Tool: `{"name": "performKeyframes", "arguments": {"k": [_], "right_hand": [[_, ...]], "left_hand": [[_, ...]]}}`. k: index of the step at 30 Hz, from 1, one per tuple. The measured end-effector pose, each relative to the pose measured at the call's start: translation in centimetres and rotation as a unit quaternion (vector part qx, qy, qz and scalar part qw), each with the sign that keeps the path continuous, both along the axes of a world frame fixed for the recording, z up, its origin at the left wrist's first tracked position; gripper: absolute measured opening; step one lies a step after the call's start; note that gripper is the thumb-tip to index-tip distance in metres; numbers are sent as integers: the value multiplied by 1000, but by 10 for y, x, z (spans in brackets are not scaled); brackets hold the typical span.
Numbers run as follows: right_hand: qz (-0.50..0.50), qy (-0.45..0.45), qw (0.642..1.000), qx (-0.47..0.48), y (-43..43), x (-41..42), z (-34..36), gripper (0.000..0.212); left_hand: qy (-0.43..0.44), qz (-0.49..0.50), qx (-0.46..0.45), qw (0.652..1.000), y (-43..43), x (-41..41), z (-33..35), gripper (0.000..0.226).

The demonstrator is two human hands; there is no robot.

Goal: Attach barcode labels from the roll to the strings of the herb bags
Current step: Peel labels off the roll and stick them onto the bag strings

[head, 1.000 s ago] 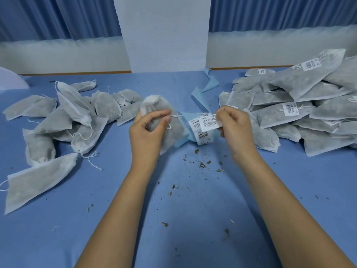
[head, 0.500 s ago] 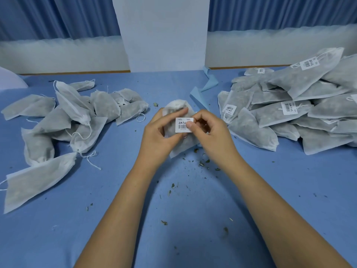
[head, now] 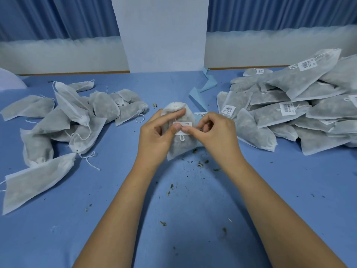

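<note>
I see a blue-covered tabletop (head: pixel 183 238) running back to the far wall. Pleated blue curtains (head: pixel 58 16) hang on either side of a plain white panel (head: pixel 164 31), above a pale band (head: pixel 58 53) and a thin wooden strip (head: pixel 73 73). The light is soft and even.

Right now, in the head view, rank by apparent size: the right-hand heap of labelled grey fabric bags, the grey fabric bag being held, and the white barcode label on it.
1. right-hand heap of labelled grey fabric bags
2. held grey fabric bag
3. white barcode label, partly covered
</note>
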State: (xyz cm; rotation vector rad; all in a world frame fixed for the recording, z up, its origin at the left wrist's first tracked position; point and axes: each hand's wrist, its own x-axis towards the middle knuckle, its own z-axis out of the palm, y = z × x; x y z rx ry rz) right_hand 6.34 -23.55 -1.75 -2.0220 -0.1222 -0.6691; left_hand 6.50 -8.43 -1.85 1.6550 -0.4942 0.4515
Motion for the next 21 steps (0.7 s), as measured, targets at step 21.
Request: {"name": "performKeyframes", "arguments": {"k": [21], "right_hand": [[55,72,946,310,-85,-66,38,15]], "left_hand": [[118,-99,-77,985,-107,-28,54,28]]}}
